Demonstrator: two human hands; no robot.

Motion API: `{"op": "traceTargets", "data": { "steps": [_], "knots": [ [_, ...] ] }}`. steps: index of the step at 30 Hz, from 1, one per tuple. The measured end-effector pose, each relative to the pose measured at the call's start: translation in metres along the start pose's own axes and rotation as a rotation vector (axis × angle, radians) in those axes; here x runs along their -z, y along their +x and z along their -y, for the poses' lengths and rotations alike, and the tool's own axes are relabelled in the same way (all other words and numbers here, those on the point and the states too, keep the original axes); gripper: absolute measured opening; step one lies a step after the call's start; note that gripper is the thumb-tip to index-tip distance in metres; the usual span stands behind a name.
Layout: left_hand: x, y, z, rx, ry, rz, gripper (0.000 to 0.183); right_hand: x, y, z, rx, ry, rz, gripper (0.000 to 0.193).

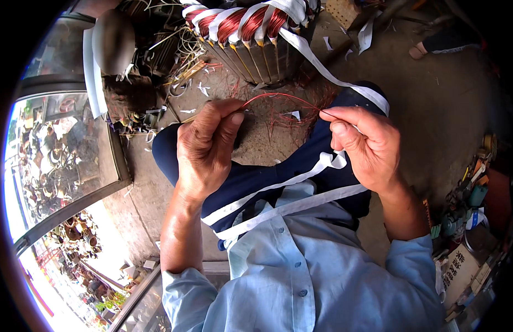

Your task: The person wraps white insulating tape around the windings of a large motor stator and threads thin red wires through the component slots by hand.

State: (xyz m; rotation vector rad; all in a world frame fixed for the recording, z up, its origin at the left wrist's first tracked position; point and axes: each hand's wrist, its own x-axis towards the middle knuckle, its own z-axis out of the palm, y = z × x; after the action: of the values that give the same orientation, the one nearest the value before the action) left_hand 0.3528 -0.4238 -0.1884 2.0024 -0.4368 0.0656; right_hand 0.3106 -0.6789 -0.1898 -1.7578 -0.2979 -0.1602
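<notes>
A short length of red copper wire (278, 94) bows upward between my two hands. One end is pinched between the thumb and fingers of my left hand (208, 141). At its other end, the thumb and forefinger of my right hand (367, 141) close on the wire. White cotton tape (323, 165) hangs by my right palm and runs across my lap; whether that hand also grips it is hidden. Beyond my hands stands a motor stator (256, 58), its red copper coils (237, 25) partly wrapped in white tape. A loose tape tail (317, 63) trails from it over my right knee.
Tangled red wire scraps (287, 119) and white tape bits litter the concrete floor (256, 141) below my hands. A glass-paned door (68, 160) stands at the left. Tools and containers (472, 205) crowd the right edge. Another person's foot (418, 51) shows at the upper right.
</notes>
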Motion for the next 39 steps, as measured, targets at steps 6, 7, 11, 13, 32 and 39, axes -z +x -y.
{"op": "traceTargets", "data": {
  "steps": [6,7,11,13,32,39],
  "knots": [
    [-0.017,-0.002,0.009,0.118,-0.349,0.109,0.014,0.010,0.012,0.004,0.212,0.078,-0.116,0.008],
    [-0.019,0.002,0.010,0.103,-0.337,0.096,0.013,0.019,0.017,0.006,0.234,0.059,0.003,0.009],
    [-0.029,0.015,0.020,0.181,-0.451,0.054,0.030,0.038,0.034,0.015,0.270,-0.027,0.043,0.010],
    [-0.032,0.024,0.026,0.258,-0.545,0.084,0.062,0.047,0.050,0.025,0.329,-0.177,-0.118,0.009],
    [-0.129,0.071,-0.026,0.324,-0.760,-0.091,0.026,0.044,0.182,0.051,0.452,-0.689,0.146,0.011],
    [-0.133,0.069,-0.030,0.290,-0.791,-0.013,0.028,0.052,0.212,0.066,0.069,-0.682,0.253,0.021]
  ]
}}
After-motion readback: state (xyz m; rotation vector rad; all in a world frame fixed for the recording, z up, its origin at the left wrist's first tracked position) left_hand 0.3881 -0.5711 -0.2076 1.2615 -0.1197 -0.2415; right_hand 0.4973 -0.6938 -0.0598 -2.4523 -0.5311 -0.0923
